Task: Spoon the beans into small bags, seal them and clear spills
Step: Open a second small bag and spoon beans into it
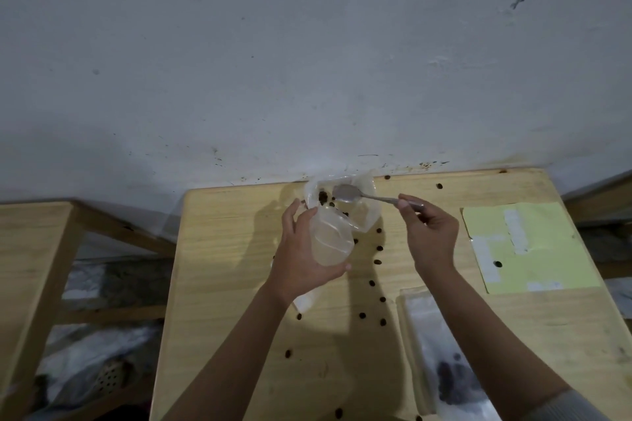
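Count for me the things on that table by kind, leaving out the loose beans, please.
clear plastic bags: 3, small bag in the left hand, open bag behind it, flat bag by the right forearm
spoon: 1, in the right hand
yellow sheet: 1
total: 5

Wooden table [219, 249], centre and right; scattered beans [378, 262], yellow sheet [543, 249] right, filled bag [444, 369] lower right.
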Available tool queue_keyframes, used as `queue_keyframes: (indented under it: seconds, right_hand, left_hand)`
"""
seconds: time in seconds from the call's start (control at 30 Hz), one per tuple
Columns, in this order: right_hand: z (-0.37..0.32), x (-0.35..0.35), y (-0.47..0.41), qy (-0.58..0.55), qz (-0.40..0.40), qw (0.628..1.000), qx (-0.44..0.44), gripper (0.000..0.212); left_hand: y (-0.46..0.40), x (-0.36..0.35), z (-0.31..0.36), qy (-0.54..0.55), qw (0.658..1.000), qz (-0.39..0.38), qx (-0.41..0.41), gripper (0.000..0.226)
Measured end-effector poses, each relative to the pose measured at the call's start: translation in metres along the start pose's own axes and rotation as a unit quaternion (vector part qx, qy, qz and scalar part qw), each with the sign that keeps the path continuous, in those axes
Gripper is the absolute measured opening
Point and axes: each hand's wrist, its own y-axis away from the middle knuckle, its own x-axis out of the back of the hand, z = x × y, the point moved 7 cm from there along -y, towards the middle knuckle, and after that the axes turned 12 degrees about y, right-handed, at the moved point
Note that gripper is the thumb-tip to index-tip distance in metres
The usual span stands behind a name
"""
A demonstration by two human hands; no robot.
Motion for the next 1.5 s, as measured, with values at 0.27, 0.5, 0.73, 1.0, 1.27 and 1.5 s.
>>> queue_keyframes:
  seconds: [0.27, 0.5, 0.73, 1.0, 1.27, 1.5]
  right_hand:
    - [0.023, -0.036, 0.004, 0.0, -0.003, 0.999, -0.047, 0.019]
    - [0.037, -0.046, 0.001, -0.017, 0.011, 0.989, -0.147, 0.014]
    - [0.041, -0.048, 0.002, 0.019, -0.01, 0.987, -0.157, 0.01]
    - [0.039, -0.059, 0.009, -0.032, -0.044, 0.966, -0.251, 0.01]
    - [0.041, -0.046, 0.008, -0.065, -0.027, 0.953, -0.294, 0.004]
    - [0.041, -0.012, 0.005, -0.064, 0.003, 0.957, -0.282, 0.004]
  left_hand:
    - [-0.01, 0.0, -0.007, 0.038, 0.998, -0.042, 0.025, 0.111]
    - [-0.019, -0.008, -0.02, 0.084, 0.992, -0.073, 0.05, 0.111]
    - [-0.021, -0.008, -0.017, 0.101, 0.992, -0.066, 0.041, 0.104]
    - [-0.02, -0.01, -0.014, 0.119, 0.99, -0.061, 0.039, 0.103]
    - [-0.015, -0.007, -0.012, 0.088, 0.995, -0.04, 0.03, 0.107]
    - [-0.01, -0.006, -0.014, 0.074, 0.996, -0.039, 0.043, 0.109]
